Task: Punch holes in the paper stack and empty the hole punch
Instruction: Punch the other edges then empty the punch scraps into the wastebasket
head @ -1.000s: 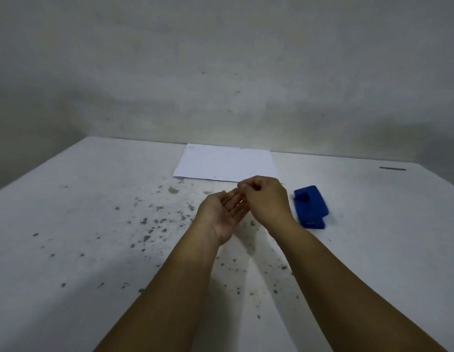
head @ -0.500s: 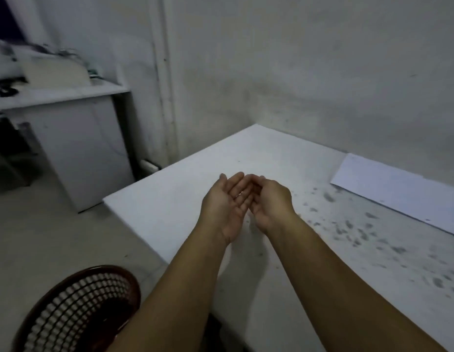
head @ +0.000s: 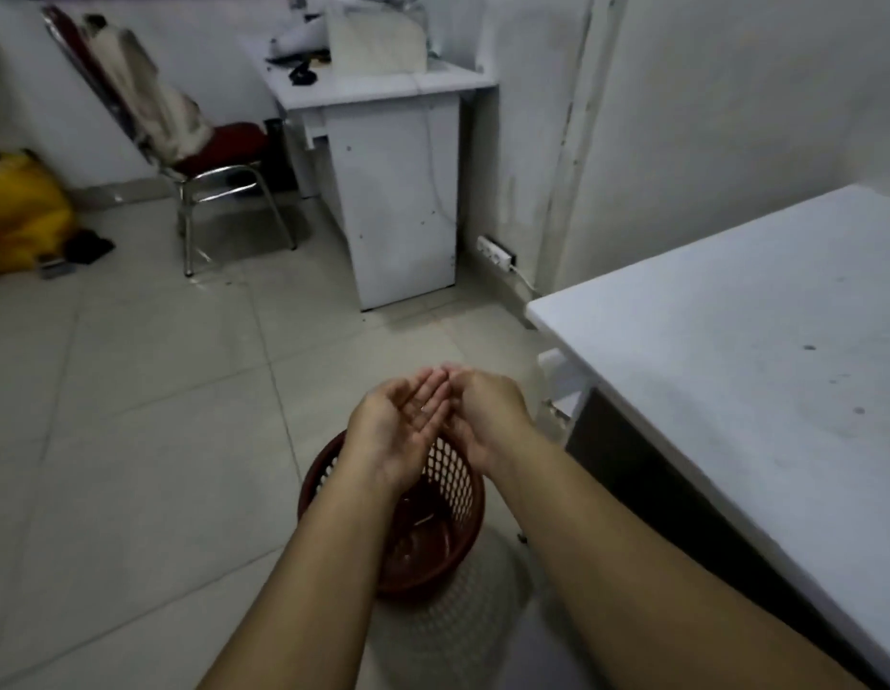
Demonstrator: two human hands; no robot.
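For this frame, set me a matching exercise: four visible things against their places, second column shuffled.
Things:
1. left hand
2. waste basket
3. chair
4. power strip

Places:
A. on the floor at the foot of the wall
B. cupped palm up over the basket
C. beside the far desk
D. on the floor under the hands

Pairs: 1-B, 2-D, 3-C, 4-A

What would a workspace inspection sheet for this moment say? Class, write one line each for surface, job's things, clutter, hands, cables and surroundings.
Surface: white table at right, a few dark specks.
Job's things: brown mesh wastebasket on the floor below the hands; paper stack and hole punch out of view.
Clutter: yellow bag on the floor, items on the far desk.
Hands: left hand cupped palm-up, right hand beside it, over the basket.
Cables: power strip with cord by the wall.
Surroundings: chair, tiled floor.
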